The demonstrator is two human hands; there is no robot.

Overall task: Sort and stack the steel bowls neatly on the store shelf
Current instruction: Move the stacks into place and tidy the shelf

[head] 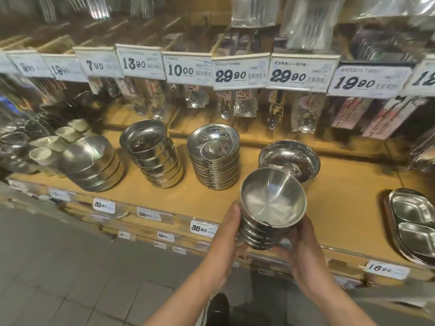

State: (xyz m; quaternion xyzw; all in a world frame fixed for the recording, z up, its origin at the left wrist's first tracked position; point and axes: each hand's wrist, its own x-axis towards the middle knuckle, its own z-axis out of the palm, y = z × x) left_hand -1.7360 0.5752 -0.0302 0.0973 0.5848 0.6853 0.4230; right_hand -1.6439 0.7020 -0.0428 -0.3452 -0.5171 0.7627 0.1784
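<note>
I hold a stack of several small steel bowls (270,205) above the front edge of the wooden shelf (341,208). My left hand (229,234) grips the stack's left side and my right hand (300,243) cups its right side and bottom. Just behind it a deeper steel bowl (290,158) stands on the shelf. Farther left stand a stack of shallow steel dishes (215,161), a leaning stack of steel bowls (153,154), and a tilted stack of wide steel bowls (91,163).
Divided steel trays (414,222) lie at the shelf's right end. Small cream cups (56,142) and wire baskets sit at the far left. Packaged spoons hang behind, under a row of price tags (237,74). Grey tiled floor lies below.
</note>
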